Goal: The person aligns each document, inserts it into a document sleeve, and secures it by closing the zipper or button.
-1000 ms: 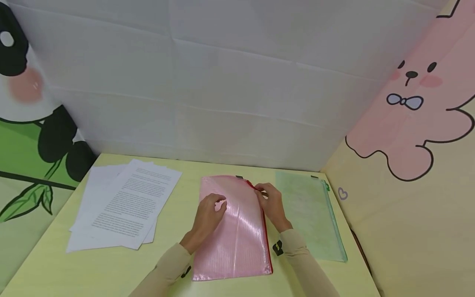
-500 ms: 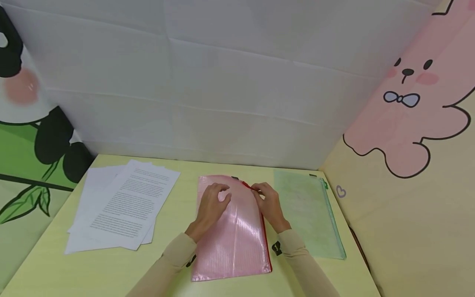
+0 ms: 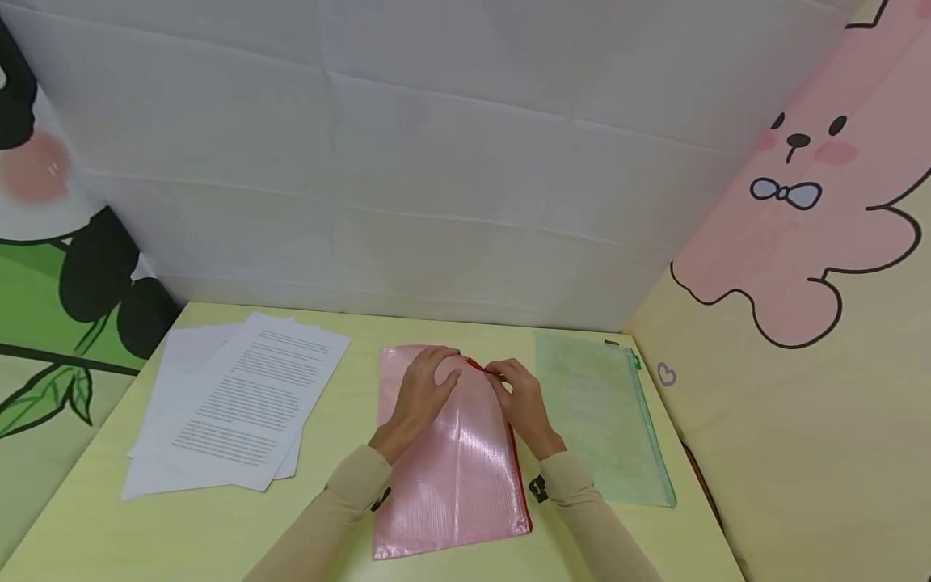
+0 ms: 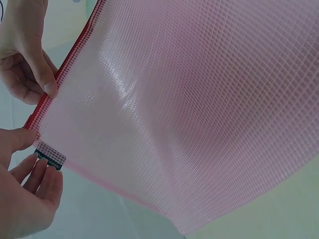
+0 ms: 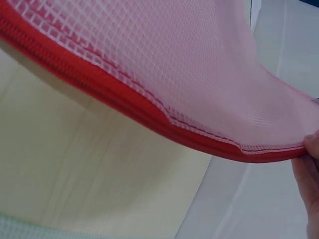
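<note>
Your left hand (image 3: 418, 396) grips the pink pouch (image 3: 451, 493) at twelve, right hand (image 3: 525, 406) its zipper (image 5: 134, 107) at one o'clock — pull taut.

Printed sheets (image 3: 250, 404) and a green pouch (image 3: 596, 420) lie on a table (image 3: 124, 537).

We take this for a playroom-like room, though we cannot tell its exact kind: a pink cartoon bear (image 3: 822, 234) decorates the cream wall (image 3: 815, 436) at two o'clock from the table (image 3: 342, 404), a black-and-white cartoon figure (image 3: 98, 263) shows at ten, and a creased white sheet (image 3: 465, 162) stands behind at twelve.
</note>
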`<state>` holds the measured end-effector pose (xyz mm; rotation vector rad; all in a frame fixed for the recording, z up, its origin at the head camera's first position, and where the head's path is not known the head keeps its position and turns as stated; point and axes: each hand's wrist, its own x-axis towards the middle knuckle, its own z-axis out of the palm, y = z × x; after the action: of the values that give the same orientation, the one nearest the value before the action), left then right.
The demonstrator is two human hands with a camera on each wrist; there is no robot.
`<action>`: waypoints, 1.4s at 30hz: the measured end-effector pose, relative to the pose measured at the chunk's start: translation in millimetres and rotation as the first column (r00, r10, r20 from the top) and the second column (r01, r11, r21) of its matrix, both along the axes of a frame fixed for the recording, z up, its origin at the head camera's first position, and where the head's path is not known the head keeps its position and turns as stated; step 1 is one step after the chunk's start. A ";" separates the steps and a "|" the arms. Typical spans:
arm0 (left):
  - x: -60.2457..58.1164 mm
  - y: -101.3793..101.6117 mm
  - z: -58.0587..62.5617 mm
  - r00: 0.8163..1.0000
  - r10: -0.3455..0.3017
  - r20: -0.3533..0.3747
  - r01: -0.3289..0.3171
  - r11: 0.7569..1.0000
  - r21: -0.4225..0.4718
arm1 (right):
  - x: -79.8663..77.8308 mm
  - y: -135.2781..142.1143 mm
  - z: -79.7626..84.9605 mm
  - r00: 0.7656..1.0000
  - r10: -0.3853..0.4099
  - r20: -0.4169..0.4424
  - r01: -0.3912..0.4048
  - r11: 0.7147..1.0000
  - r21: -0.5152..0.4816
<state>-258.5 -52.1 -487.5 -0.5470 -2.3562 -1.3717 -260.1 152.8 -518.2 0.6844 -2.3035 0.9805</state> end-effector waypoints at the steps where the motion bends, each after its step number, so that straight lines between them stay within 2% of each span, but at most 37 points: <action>1: -0.4 0.1 0.5 1.000 -0.001 -0.002 0.001 1.000 0.000 | 0.1 -0.3 0.6 1.000 0.002 -0.001 -0.002 1.000 -0.002; 8: -2.3 0.9 3.1 1.000 -0.020 -0.019 0.019 0.999 -0.029 | 2.9 -3.2 3.1 1.000 0.013 -0.022 -0.013 1.000 0.018; 15: -1.6 0.8 5.5 0.998 -0.029 -0.055 0.028 0.999 -0.020 | 3.1 -5.8 3.9 1.000 0.015 -0.001 -0.015 1.000 0.008; 19: -3.5 -1.1 5.1 0.994 -0.059 -0.093 0.058 0.998 -0.021 | 3.9 -5.6 4.1 1.000 0.020 0.023 -0.020 1.000 -0.009; 23: -8.4 -4.3 3.1 0.979 -0.090 -0.182 0.082 0.995 -0.051 | 4.6 -6.4 3.3 0.999 0.033 0.027 -0.033 0.999 -0.026; 28: -12.6 -8.2 4.2 0.952 -0.094 -0.292 0.064 0.992 -0.112 | 3.7 -8.7 3.6 0.998 0.056 0.013 -0.056 0.997 -0.044; 35: -14.2 -11.0 6.7 0.946 -0.091 -0.310 0.039 0.985 -0.170 | 2.4 -13.2 8.5 0.998 0.065 -0.005 -0.065 0.998 -0.024; 42: -14.0 -12.9 5.9 0.935 -0.108 -0.338 0.048 0.982 -0.181 | 3.0 -20.6 18.6 0.998 0.064 -0.022 -0.064 0.997 -0.030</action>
<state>-272.5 -65.0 -481.7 -0.8645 -2.1879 -1.0085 -257.1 132.2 -499.5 0.7566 -2.2565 1.0304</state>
